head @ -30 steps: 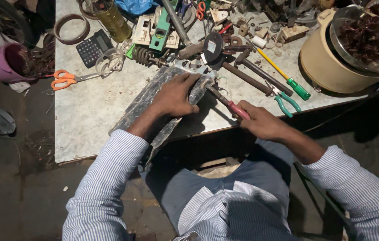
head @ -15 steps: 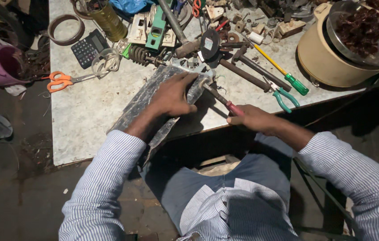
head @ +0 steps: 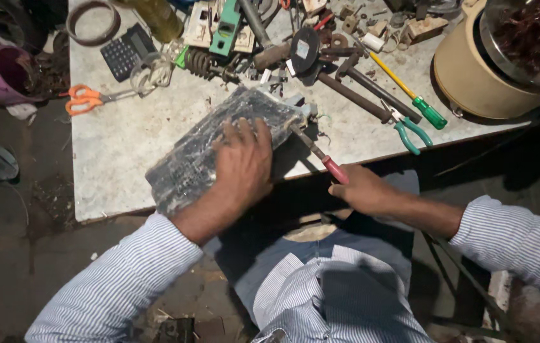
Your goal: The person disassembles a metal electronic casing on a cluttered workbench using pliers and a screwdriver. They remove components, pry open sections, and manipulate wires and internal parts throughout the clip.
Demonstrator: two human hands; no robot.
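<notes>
Grey, dust-caked and flat, the metal panel [head: 219, 149] lies slantwise on the marble worktop [head: 117, 146], its near corner jutting past the front edge. Your left hand [head: 244, 162] is spread flat on it, fingers apart, pressing it down. Your right hand [head: 355, 189] is closed around the red handle of a screwdriver [head: 317, 154], whose tip meets the panel's right edge, just beside a small grey block there. Beyond the panel sit a hammer [head: 346, 89], green-handled pliers [head: 410, 130], a yellow-and-green screwdriver [head: 406, 89] and orange scissors [head: 88, 98]; a cream pot [head: 473, 76] stands far right of it.

Judging from this grip, the risk is a slip: if the tip skids off the edge under force, it drives toward your left fingers. The overhanging corner could also let the panel tip or pivot if your pressing hand shifts.
</notes>
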